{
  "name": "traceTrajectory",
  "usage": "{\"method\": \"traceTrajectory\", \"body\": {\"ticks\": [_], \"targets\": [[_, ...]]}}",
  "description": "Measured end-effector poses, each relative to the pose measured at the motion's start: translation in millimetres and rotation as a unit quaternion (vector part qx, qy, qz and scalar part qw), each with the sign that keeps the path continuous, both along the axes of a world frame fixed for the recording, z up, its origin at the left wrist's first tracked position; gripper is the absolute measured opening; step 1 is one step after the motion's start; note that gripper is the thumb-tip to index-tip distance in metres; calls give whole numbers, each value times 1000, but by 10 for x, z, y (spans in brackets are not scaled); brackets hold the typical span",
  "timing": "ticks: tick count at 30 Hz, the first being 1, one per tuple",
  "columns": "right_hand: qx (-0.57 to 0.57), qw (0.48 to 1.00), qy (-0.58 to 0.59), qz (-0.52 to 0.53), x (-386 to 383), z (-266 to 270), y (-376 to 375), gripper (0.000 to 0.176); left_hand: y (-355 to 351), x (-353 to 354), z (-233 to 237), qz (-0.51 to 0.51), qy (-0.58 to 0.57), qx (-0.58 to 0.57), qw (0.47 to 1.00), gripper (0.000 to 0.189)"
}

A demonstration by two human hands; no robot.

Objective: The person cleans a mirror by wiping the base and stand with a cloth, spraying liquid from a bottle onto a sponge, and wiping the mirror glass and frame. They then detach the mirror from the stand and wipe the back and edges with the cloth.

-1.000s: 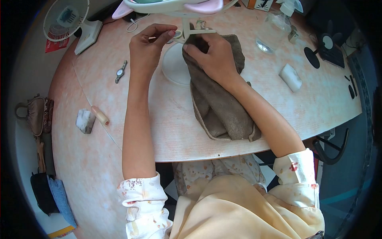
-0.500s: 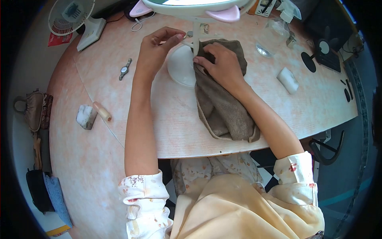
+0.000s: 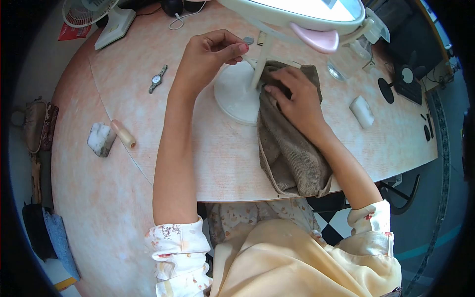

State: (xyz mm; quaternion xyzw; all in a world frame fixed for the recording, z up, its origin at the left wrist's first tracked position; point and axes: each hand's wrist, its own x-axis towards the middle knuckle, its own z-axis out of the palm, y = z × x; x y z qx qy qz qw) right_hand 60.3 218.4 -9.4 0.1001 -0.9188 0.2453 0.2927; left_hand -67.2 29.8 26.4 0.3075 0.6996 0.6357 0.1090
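Note:
A white mirror stand (image 3: 263, 62) rises from a round white base (image 3: 232, 96), with a short crossbar on its post. My left hand (image 3: 210, 62) is closed in a pinch at the left end of that crossbar; the fingers partly hide the contact. On the right of the post, a brown cloth (image 3: 292, 148) is bunched at the top and hangs down toward the table's front edge. Curled fingers of my right hand (image 3: 297, 94) grip the upper part of this cloth beside the post. The round mirror (image 3: 316, 10) with pink ear-shaped trim sits above, cut off by the frame.
A wristwatch (image 3: 157, 79), a white block (image 3: 101, 139) and a beige cylinder (image 3: 123, 134) lie to the left. Another white block (image 3: 362, 112) and a clear spray bottle (image 3: 349, 59) stand right. A white fan (image 3: 89, 12) is at the back left of the table (image 3: 99, 198).
The camera view has shifted, and the mirror and stand appear farther right. The cloth and my right hand appear lower and more to the right. My left hand keeps its pinch at the crossbar.

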Motion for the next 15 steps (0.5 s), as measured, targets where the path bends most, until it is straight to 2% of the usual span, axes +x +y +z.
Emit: {"method": "traceTrajectory", "body": {"ticks": [1,2,6,9,12,15], "targets": [[-11,1000,-14,-24,-30,6,11,30,-1,18,15,6,7,1,1000,24],[-32,998,-54,4,-41,20,14,32,4,57,22,12,14,1,1000,29],[68,992,-76,70,-111,-17,48,33,-151,86,37,-16,39,-46,998,58],[94,989,-91,73,-125,3,57,33,-315,212,89,4,84,-211,974,85],[104,989,-78,70,-139,-22,54,33,-323,513,-18,-8,18,-214,977,110],[97,991,-52,82,-135,-40,60,31,-289,559,-192,15,51,-277,960,123]]}}
